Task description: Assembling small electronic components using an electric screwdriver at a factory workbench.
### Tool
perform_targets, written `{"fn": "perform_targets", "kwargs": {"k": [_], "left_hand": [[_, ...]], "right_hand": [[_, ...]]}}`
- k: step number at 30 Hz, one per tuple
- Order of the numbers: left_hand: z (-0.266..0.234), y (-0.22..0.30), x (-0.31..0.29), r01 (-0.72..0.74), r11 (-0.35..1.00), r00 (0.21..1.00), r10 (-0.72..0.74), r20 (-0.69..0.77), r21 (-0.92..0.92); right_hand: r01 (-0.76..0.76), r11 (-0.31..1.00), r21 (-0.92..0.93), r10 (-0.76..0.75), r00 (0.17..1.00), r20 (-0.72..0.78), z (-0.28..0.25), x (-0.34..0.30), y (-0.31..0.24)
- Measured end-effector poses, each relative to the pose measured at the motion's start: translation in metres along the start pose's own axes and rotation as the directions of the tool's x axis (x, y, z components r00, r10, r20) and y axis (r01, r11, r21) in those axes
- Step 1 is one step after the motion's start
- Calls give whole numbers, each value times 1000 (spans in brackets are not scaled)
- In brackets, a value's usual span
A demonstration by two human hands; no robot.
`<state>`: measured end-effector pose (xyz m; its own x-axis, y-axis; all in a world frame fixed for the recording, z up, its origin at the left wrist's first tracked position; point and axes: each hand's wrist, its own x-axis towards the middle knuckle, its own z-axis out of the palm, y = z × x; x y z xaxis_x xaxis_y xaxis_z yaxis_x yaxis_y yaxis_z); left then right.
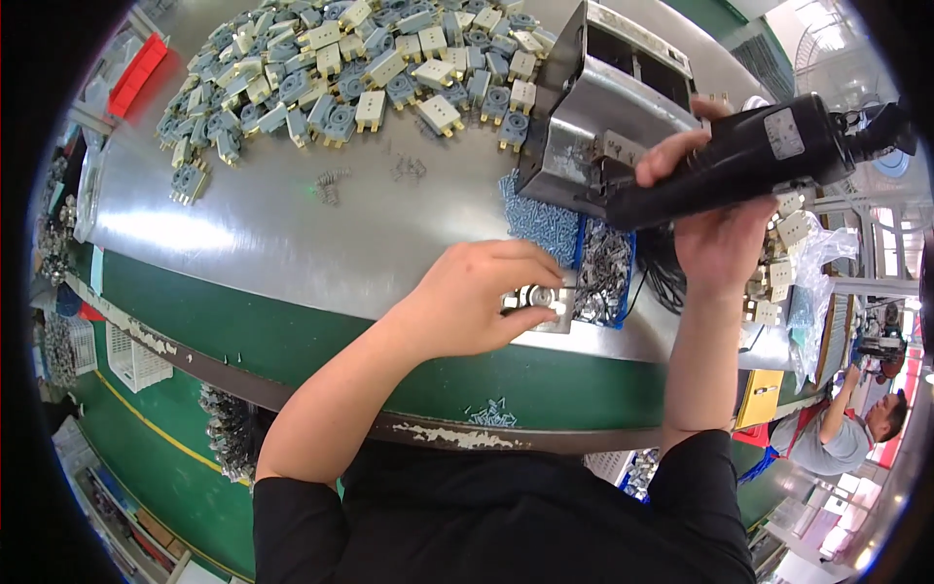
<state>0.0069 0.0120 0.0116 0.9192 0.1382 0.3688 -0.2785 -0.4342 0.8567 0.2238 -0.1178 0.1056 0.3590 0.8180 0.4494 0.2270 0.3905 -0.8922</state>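
My left hand [465,297] rests on the steel worktop, its fingers pressing a small grey and cream plug part [541,304] onto a metal fixture. My right hand [718,226] grips a black electric screwdriver [739,161], held nearly level above the trays, its tip pointing left toward a metal feeder box [593,107]. Just right of the plug part sit a blue tray of small screws [538,222] and a tray of metal clips [603,282].
A big heap of grey and cream plug parts [350,68] covers the far side of the steel table [292,234]. More parts lie by a plastic bag [812,282] at right. A few springs [329,185] lie loose. Another person [856,428] works at lower right.
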Motion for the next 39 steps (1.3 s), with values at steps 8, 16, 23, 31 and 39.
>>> {"fn": "perform_targets", "kwargs": {"k": [8, 16, 23, 31, 39], "left_hand": [[-1, 4, 0, 32, 999, 999, -32, 4, 5], [-2, 3, 3, 40, 999, 999, -40, 16, 1], [-3, 4, 3, 50, 999, 999, -50, 18, -2], [-2, 3, 3, 39, 999, 999, -39, 7, -6], [1, 5, 1, 48, 999, 999, -48, 19, -5]], "right_hand": [[30, 981, 194, -9, 994, -110, 12, 31, -13], [90, 995, -40, -98, 945, -311, 4, 44, -10], [72, 993, -98, -102, 933, -346, 9, 47, -3], [60, 995, -80, -83, 944, -320, 7, 46, 0], [53, 998, -41, -64, 930, -361, 17, 39, -4]]}}
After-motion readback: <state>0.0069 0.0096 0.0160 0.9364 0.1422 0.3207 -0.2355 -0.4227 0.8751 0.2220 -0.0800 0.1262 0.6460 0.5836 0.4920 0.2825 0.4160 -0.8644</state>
